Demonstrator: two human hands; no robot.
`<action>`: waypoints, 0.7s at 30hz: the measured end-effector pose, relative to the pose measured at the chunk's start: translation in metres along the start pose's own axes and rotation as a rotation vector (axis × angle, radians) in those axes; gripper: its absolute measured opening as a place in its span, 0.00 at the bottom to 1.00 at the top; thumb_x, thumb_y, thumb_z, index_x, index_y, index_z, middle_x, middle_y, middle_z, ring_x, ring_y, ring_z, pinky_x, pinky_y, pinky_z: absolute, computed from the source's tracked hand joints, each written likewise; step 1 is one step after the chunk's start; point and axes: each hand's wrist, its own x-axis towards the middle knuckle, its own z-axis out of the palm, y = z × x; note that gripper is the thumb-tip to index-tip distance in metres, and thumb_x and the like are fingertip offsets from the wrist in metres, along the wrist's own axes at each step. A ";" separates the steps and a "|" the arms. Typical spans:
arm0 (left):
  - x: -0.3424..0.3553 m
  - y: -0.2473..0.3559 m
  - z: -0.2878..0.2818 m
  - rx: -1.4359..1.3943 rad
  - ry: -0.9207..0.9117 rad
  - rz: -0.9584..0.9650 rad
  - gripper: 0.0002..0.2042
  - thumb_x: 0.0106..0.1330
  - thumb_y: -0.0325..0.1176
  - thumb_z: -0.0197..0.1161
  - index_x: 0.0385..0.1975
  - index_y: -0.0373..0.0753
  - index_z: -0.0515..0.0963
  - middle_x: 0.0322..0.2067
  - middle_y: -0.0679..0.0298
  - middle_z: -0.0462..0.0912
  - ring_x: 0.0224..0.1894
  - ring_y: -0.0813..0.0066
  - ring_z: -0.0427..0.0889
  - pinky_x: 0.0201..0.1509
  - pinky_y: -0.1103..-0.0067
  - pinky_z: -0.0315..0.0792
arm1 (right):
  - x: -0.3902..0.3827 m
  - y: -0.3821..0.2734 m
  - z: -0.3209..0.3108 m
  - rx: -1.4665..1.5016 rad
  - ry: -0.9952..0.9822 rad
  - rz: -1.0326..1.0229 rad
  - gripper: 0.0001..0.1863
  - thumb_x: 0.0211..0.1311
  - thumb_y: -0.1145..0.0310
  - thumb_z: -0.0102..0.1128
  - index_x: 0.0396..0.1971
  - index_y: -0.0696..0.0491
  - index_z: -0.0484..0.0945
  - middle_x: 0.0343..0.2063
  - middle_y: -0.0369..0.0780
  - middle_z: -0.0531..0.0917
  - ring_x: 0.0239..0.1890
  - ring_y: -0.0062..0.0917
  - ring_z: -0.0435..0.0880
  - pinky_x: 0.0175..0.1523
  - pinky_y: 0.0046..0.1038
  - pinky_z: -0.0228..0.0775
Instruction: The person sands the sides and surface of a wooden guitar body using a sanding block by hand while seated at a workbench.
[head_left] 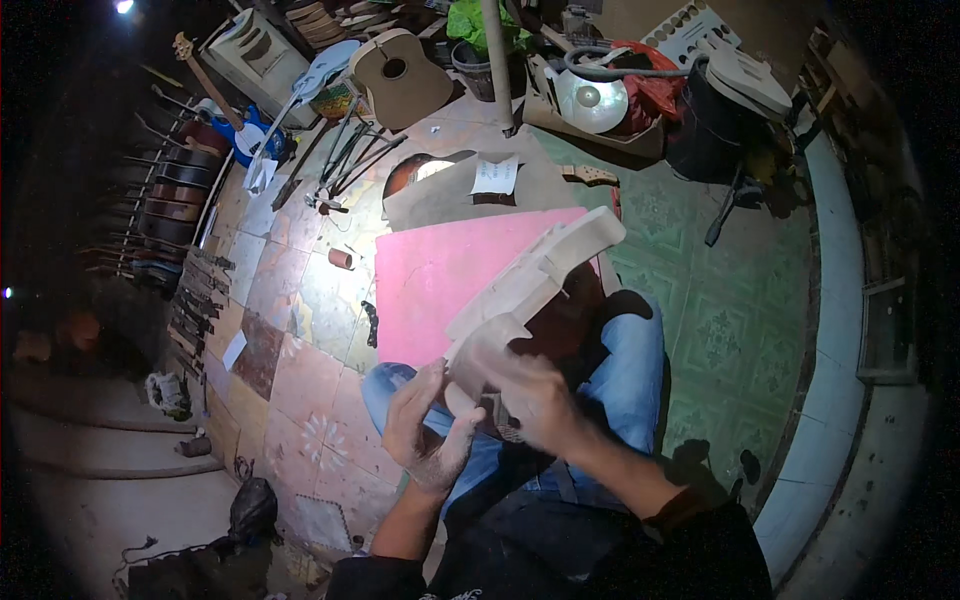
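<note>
Guitar body is leaning over our lap; our half-curled left hand is cupping its near end, likely for steadiness; our right hand is overlapping it, blurred, grip unclear.

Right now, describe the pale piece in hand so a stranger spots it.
Start at the large pink sheet. Across its right side, the left hand holds a pale piece by its near end. Its curved cutouts set it apart from the straight-edged sheet.

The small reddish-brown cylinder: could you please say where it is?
In the head view, the cylinder lies on pale tiles left of the flat pink board.
</note>
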 end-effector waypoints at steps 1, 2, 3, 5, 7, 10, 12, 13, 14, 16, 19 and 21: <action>0.000 -0.001 0.001 0.004 0.016 0.013 0.26 0.53 0.33 0.77 0.51 0.28 0.77 0.47 0.48 0.83 0.50 0.58 0.82 0.54 0.70 0.76 | 0.013 0.007 -0.011 -0.181 -0.048 0.027 0.27 0.54 0.79 0.55 0.57 0.58 0.77 0.58 0.53 0.78 0.39 0.39 0.85 0.42 0.34 0.71; 0.004 -0.004 0.001 0.007 0.020 0.016 0.26 0.53 0.33 0.77 0.51 0.28 0.77 0.47 0.48 0.83 0.50 0.58 0.82 0.54 0.70 0.76 | 0.021 0.002 -0.013 -0.181 0.005 0.058 0.26 0.54 0.80 0.55 0.57 0.59 0.77 0.57 0.53 0.78 0.43 0.39 0.85 0.45 0.34 0.73; 0.008 -0.009 0.002 -0.006 0.036 -0.037 0.26 0.54 0.33 0.76 0.51 0.28 0.76 0.47 0.48 0.83 0.50 0.59 0.82 0.54 0.71 0.76 | 0.029 -0.005 -0.017 -0.180 0.057 0.091 0.26 0.55 0.80 0.55 0.57 0.60 0.77 0.56 0.53 0.78 0.46 0.40 0.85 0.48 0.34 0.74; 0.014 -0.016 0.001 0.006 0.073 -0.093 0.26 0.56 0.33 0.76 0.52 0.28 0.76 0.47 0.48 0.83 0.50 0.59 0.81 0.53 0.71 0.76 | 0.038 -0.013 -0.037 0.091 0.237 0.121 0.24 0.57 0.84 0.51 0.57 0.63 0.76 0.56 0.54 0.78 0.56 0.40 0.82 0.60 0.33 0.71; 0.022 -0.012 -0.015 -0.066 0.154 -0.109 0.25 0.58 0.31 0.73 0.54 0.27 0.74 0.48 0.48 0.82 0.51 0.60 0.81 0.52 0.72 0.77 | 0.038 -0.039 -0.051 0.272 0.329 0.237 0.24 0.58 0.87 0.46 0.56 0.68 0.74 0.57 0.53 0.78 0.63 0.36 0.76 0.67 0.30 0.63; 0.031 -0.021 -0.007 0.004 0.134 -0.067 0.24 0.61 0.31 0.70 0.55 0.26 0.73 0.50 0.47 0.80 0.52 0.60 0.80 0.53 0.72 0.77 | 0.012 -0.033 -0.066 0.443 0.403 0.456 0.27 0.59 0.84 0.43 0.61 0.68 0.69 0.60 0.49 0.76 0.63 0.30 0.75 0.68 0.27 0.61; 0.035 -0.028 -0.003 0.025 0.176 -0.037 0.21 0.65 0.31 0.65 0.55 0.26 0.74 0.51 0.47 0.78 0.53 0.60 0.80 0.54 0.72 0.77 | -0.002 -0.024 -0.065 0.546 0.352 0.688 0.27 0.59 0.83 0.44 0.62 0.68 0.68 0.60 0.47 0.77 0.62 0.28 0.76 0.65 0.25 0.63; 0.040 -0.029 -0.001 0.020 0.179 -0.032 0.21 0.65 0.31 0.65 0.55 0.26 0.74 0.51 0.47 0.78 0.53 0.60 0.80 0.54 0.72 0.77 | -0.006 -0.017 -0.061 0.576 0.345 0.685 0.27 0.59 0.83 0.45 0.61 0.67 0.69 0.59 0.46 0.77 0.59 0.25 0.77 0.61 0.23 0.65; 0.045 -0.032 -0.001 0.100 0.180 -0.035 0.20 0.69 0.32 0.60 0.57 0.26 0.71 0.54 0.47 0.76 0.56 0.59 0.78 0.59 0.70 0.73 | -0.010 -0.007 -0.053 0.611 0.331 0.685 0.27 0.59 0.82 0.46 0.61 0.66 0.70 0.58 0.44 0.78 0.55 0.21 0.78 0.56 0.20 0.68; 0.061 -0.041 0.000 0.238 0.208 -0.001 0.21 0.74 0.34 0.55 0.60 0.25 0.69 0.57 0.49 0.72 0.57 0.60 0.77 0.63 0.69 0.70 | -0.016 0.010 -0.037 0.581 0.272 0.788 0.26 0.59 0.82 0.46 0.60 0.66 0.71 0.58 0.43 0.79 0.54 0.19 0.78 0.55 0.19 0.68; 0.089 -0.056 0.013 0.285 0.298 -0.036 0.21 0.74 0.34 0.54 0.61 0.27 0.68 0.57 0.50 0.72 0.56 0.61 0.77 0.61 0.70 0.70 | -0.034 0.045 -0.005 0.545 0.268 0.823 0.24 0.58 0.79 0.51 0.56 0.61 0.76 0.38 0.33 0.78 0.34 0.13 0.74 0.38 0.17 0.66; 0.103 -0.070 0.030 0.176 0.362 -0.101 0.23 0.69 0.31 0.60 0.62 0.29 0.68 0.56 0.51 0.74 0.57 0.59 0.76 0.62 0.69 0.69 | -0.050 0.074 0.019 0.516 0.286 0.811 0.22 0.57 0.78 0.54 0.54 0.59 0.79 0.28 0.28 0.77 0.24 0.10 0.71 0.30 0.16 0.66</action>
